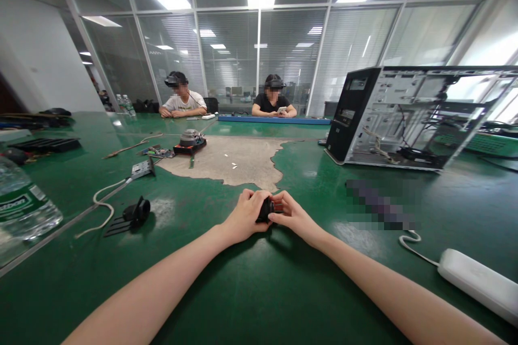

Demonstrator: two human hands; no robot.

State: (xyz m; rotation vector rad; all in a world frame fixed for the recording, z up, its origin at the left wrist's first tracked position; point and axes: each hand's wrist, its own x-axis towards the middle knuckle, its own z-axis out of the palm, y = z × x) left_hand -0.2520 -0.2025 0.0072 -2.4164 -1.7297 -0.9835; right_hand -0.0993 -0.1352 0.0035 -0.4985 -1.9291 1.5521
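Note:
Between my two hands is a small black part (pixel 265 210), mostly covered by fingers, so its exact kind is unclear. My left hand (pixel 250 214) wraps round it from the left and above. From the other side, the bent fingers and thumb of my right hand (pixel 290 215) pinch its right edge. Both hands are just above or on the green table (pixel 226 291), near a torn bare patch (pixel 243 159). To the left lies a black plastic piece (pixel 135 213) with a round collar and flat prongs.
An open computer case (pixel 388 118) stands at the right. A white power brick (pixel 477 280) with a cord lies nearer. At left are a large water bottle (pixel 24 199), a metal bracket (pixel 141 168) and a fan-like heatsink (pixel 191 139). Two people (pixel 273 98) sit across the table.

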